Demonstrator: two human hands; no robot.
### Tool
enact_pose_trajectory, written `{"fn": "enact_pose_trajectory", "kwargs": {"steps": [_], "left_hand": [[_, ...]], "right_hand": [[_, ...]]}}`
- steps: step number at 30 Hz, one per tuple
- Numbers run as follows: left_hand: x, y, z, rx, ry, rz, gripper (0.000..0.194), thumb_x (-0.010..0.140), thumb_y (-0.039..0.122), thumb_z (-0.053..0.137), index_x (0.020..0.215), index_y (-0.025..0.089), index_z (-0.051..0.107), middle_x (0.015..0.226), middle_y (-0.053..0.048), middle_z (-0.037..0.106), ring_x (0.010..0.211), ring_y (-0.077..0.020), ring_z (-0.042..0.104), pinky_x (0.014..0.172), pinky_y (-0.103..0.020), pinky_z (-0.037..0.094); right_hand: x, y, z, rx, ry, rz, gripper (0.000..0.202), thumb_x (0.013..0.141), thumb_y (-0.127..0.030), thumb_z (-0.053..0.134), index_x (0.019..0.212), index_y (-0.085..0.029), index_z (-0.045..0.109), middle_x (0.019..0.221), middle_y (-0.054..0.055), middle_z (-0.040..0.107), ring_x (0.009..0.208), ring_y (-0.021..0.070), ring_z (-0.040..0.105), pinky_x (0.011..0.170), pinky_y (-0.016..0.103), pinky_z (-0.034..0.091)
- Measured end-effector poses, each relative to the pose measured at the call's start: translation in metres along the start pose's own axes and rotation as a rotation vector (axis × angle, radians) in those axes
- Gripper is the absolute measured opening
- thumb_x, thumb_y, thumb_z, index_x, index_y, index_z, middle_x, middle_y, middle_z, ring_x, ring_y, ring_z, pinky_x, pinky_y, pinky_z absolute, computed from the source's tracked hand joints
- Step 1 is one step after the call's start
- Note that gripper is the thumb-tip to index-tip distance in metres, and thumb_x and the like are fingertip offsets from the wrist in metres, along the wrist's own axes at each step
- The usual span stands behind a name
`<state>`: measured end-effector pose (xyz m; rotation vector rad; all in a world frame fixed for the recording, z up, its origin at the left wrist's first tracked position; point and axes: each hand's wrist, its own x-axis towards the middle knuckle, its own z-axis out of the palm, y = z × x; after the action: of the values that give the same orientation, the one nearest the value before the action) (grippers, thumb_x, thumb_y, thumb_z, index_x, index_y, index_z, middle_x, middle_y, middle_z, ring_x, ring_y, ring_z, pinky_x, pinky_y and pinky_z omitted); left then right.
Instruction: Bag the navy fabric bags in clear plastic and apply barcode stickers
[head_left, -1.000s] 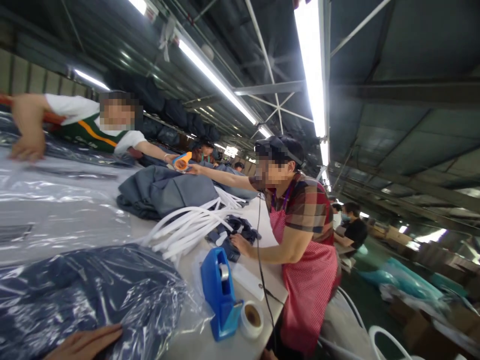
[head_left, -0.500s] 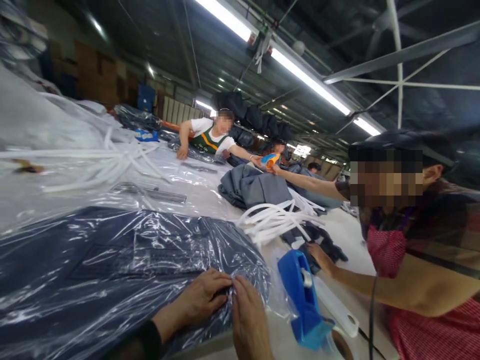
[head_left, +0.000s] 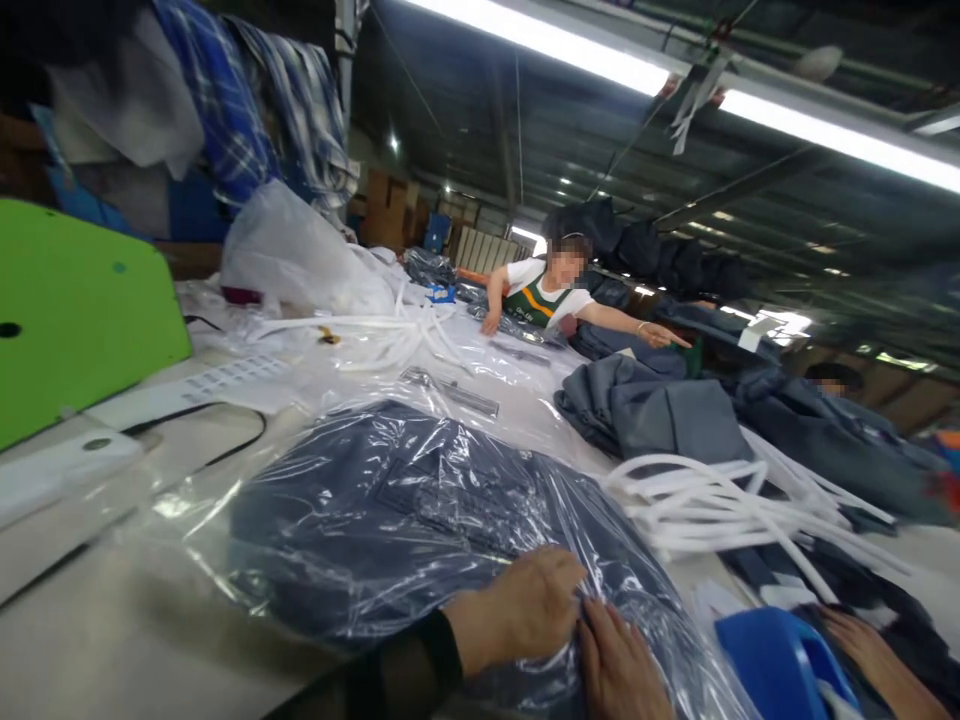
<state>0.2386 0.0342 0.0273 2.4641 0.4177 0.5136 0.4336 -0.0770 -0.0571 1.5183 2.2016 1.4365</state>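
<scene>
A dark navy garment in a clear plastic bag (head_left: 450,500) lies on the table in front of me. My left hand (head_left: 529,605) is at the bag's near right part, its fingers curled and pinched on the plastic. Right beside it, my right hand (head_left: 622,660) rests on the bag with its fingers stretched forward, cut off by the bottom edge. The two hands nearly touch at the fingertips. To the right of them stands a blue tape dispenser (head_left: 780,660).
White strips (head_left: 705,505) lie beside grey folded garments (head_left: 652,400). A bright green panel (head_left: 82,310) stands at left. Across the table, a person (head_left: 551,290) stretches out an arm. Another person's hand (head_left: 870,640) is at the lower right.
The view has swung left, bringing in the green panel. The orange and blue item between two people's hands has left the far person's hand. My left hand's fingers have curled more tightly.
</scene>
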Motion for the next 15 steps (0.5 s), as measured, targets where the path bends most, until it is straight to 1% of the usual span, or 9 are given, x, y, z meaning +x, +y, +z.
{"fn": "enact_pose_trajectory", "kwargs": {"steps": [2,3,4,6,8,9,10,12,15], "left_hand": [[-0.026,-0.001,-0.035,0.117,-0.011,0.013,0.025,0.086,0.022,0.054,0.111,0.018,0.056,0.119,-0.01,0.059,0.115,-0.0258,0.051,0.103,-0.043,0.037],[-0.041,-0.005,-0.054,0.212,-0.018,-0.032,0.029,0.086,0.028,0.058,0.114,0.02,0.055,0.122,-0.009,0.058,0.116,-0.0278,0.05,0.103,-0.047,0.036],[-0.058,-0.01,-0.075,0.292,-0.034,-0.121,0.034,0.083,0.032,0.062,0.115,0.021,0.056,0.122,-0.009,0.058,0.116,-0.0294,0.05,0.102,-0.05,0.035],[-0.092,-0.024,-0.114,0.415,-0.108,-0.354,0.039,0.078,0.036,0.067,0.112,0.017,0.059,0.112,-0.012,0.06,0.108,-0.0306,0.053,0.098,-0.049,0.037],[-0.124,-0.038,-0.149,0.465,-0.126,-0.499,0.035,0.074,0.036,0.07,0.102,0.016,0.062,0.103,-0.01,0.062,0.101,-0.0298,0.054,0.095,-0.047,0.036],[-0.137,-0.044,-0.164,0.438,-0.124,-0.552,0.032,0.071,0.035,0.07,0.097,0.017,0.063,0.098,-0.007,0.063,0.096,-0.0275,0.055,0.09,-0.042,0.038],[-0.149,-0.05,-0.176,0.382,-0.128,-0.598,0.029,0.069,0.035,0.069,0.091,0.017,0.062,0.091,-0.005,0.062,0.089,-0.0245,0.055,0.083,-0.036,0.039],[-0.166,-0.061,-0.193,0.256,-0.126,-0.67,0.025,0.064,0.035,0.068,0.081,0.018,0.06,0.079,0.0,0.06,0.076,-0.0196,0.054,0.067,-0.028,0.037],[-0.178,-0.08,-0.202,0.065,-0.118,-0.71,0.022,0.063,0.038,0.063,0.066,0.018,0.054,0.064,0.002,0.053,0.063,-0.0158,0.047,0.056,-0.025,0.031]], "right_hand": [[0.001,0.001,-0.002,-0.022,-0.002,-0.02,0.031,0.089,-0.016,0.041,0.095,-0.022,0.071,0.106,0.005,0.071,0.093,0.0241,0.068,0.077,0.036,0.055],[0.002,0.001,-0.003,-0.027,0.001,-0.027,0.031,0.089,-0.016,0.041,0.094,-0.023,0.071,0.107,0.005,0.071,0.094,0.0241,0.068,0.078,0.037,0.054],[0.002,0.001,-0.005,-0.028,0.006,-0.031,0.031,0.089,-0.015,0.041,0.094,-0.023,0.071,0.107,0.005,0.071,0.095,0.0238,0.067,0.078,0.036,0.054],[0.002,0.0,-0.006,-0.021,0.002,-0.007,0.032,0.09,-0.015,0.04,0.093,-0.024,0.071,0.107,0.004,0.071,0.096,0.0234,0.067,0.08,0.036,0.053],[0.002,-0.001,-0.007,-0.004,-0.017,0.036,0.033,0.09,-0.014,0.039,0.092,-0.023,0.071,0.108,0.004,0.071,0.097,0.0236,0.066,0.081,0.037,0.052],[0.002,-0.001,-0.007,0.001,-0.021,0.05,0.034,0.09,-0.014,0.039,0.092,-0.023,0.071,0.108,0.005,0.071,0.097,0.0237,0.066,0.082,0.037,0.052],[0.003,-0.001,-0.007,0.005,-0.018,0.052,0.034,0.09,-0.014,0.038,0.092,-0.022,0.072,0.108,0.005,0.071,0.097,0.0238,0.066,0.082,0.037,0.052],[0.004,0.0,-0.009,0.008,0.014,0.026,0.035,0.089,-0.013,0.038,0.091,-0.02,0.072,0.107,0.006,0.071,0.096,0.0242,0.066,0.081,0.038,0.052],[0.008,0.002,-0.012,0.017,0.058,0.002,0.035,0.086,-0.009,0.038,0.091,-0.02,0.071,0.106,0.008,0.071,0.095,0.0256,0.066,0.08,0.039,0.051]]}}
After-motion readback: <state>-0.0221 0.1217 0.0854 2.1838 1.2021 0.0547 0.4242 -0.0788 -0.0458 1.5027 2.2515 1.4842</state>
